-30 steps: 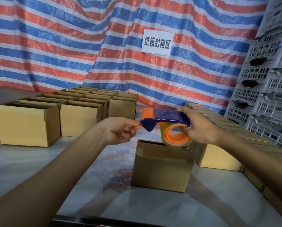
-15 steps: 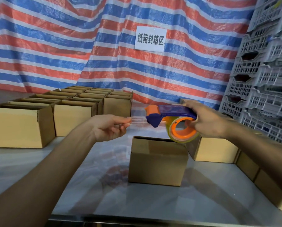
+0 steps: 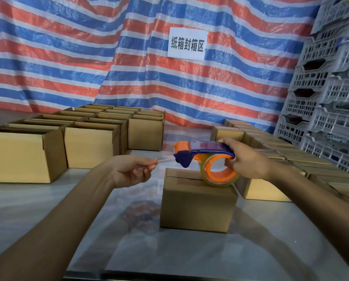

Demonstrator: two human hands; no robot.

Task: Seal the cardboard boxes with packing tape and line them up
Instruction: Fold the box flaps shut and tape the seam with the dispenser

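A small cardboard box (image 3: pixel 198 205) with closed flaps stands alone on the table in front of me. Just above its top my right hand (image 3: pixel 248 159) grips a blue and orange tape dispenser (image 3: pixel 208 157) loaded with a clear tape roll. My left hand (image 3: pixel 132 169) pinches the free end of the clear tape strip (image 3: pixel 165 158), stretched out to the left of the dispenser's nose. The strip hangs in the air above the box's left edge.
Several open-topped cardboard boxes (image 3: pixel 92 145) stand in rows at the back left. Rows of closed boxes (image 3: pixel 271 157) line the right side. The grey shiny table (image 3: pixel 47 209) has a front edge near me. Grey plastic crates (image 3: pixel 329 88) are stacked at the right, before a striped tarp.
My left hand has pulled the tape end out to the left, drawing a strip from the dispenser. The dispenser has shifted slightly right and lower toward the box top.
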